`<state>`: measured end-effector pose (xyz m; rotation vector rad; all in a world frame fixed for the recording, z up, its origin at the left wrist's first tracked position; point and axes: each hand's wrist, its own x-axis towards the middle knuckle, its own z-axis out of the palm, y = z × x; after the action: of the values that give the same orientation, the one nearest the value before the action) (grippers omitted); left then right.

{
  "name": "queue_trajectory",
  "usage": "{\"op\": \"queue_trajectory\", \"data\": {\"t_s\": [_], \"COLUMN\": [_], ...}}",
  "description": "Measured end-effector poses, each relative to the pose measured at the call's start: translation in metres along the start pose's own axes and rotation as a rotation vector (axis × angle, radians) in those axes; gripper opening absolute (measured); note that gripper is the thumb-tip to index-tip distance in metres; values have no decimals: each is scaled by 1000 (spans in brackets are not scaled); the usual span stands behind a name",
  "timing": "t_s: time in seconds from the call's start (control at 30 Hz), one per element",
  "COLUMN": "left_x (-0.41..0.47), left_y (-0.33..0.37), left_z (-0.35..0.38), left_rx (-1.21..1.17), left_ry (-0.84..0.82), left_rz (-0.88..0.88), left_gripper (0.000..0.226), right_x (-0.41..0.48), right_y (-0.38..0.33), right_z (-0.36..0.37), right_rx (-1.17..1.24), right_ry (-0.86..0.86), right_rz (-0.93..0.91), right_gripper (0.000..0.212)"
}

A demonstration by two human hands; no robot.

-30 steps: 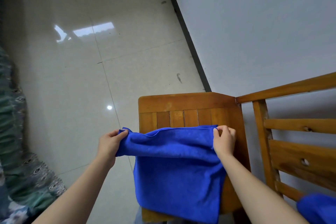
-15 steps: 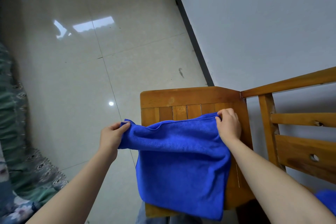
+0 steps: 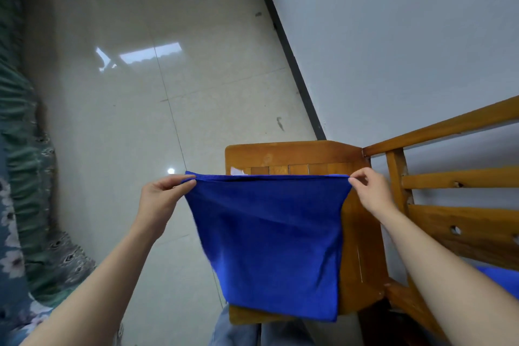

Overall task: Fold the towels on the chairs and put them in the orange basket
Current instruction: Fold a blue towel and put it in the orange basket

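While both hands, the left hand (image 3: 161,196) and right hand (image 3: 370,188), pinch a blue towel (image 3: 269,244) taut, a wooden chair (image 3: 292,156) stands on glossy floor tiles (image 3: 134,109) beside a grey wall (image 3: 393,36).

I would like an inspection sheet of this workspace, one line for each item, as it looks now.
Surface: wooden chair seat, slatted, bare at its far edge.
Job's things: blue towel stretched between both hands, hanging over the seat; second blue cloth at lower right edge; orange basket not in view.
Clutter: nothing seen.
Grips: left hand pinches the towel's left top corner; right hand pinches the right one.
Cables: nothing seen.
Surroundings: glossy tiled floor, grey wall, patterned fabric at left, chair backrest at right.
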<state>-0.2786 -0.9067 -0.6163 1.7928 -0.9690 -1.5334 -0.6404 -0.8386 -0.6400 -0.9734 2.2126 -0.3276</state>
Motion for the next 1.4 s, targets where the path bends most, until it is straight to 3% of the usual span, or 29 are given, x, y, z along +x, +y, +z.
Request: {"op": "queue_trajectory", "data": {"t_s": [0.17,0.33,0.43,0.6,0.73,0.83,0.93,1.03,1.13,1.27,1.4], "left_x": [-26,-50,-69,-73,-76,-91,-99,-96,-97,-104,-114], "left_y": [59,105,130,160,174,166,138,93,32,-43,-79], "left_z": [-40,-78,-88,-86,-67,-58,-59,-56,-47,-34,-25], "left_rx": [179,533,607,537,515,484,472,548,650,825,832], "left_ry": [-146,-217,-258,-168,-99,-167,-311,-490,-624,-628,-572], "left_rz": [274,545,735,800,861,898,811,579,338,214,140], "left_gripper": [53,58,52,64,56,56,62,52,42,38,35], "right_x": [-39,-80,-101,-119,-132,-143,-164,-181,-189,-191,-185], "right_y": [-43,-89,-108,-133,-138,-118,-88,-47,-3,41,68], "right_z": [-64,-123,-146,-174,-184,-181,-157,-112,-62,-15,1], "right_rx": [117,109,89,56,-54,-85,25,132,91,-146,-150], "right_ry": [73,55,78,293,557,767,791,632,474,220,117], "right_rz": [-125,-268,-324,-390,-504,-512,-405,-204,25,186,314], "right_gripper": [7,8,5,12,28,24,22,21,21,24,20]}}
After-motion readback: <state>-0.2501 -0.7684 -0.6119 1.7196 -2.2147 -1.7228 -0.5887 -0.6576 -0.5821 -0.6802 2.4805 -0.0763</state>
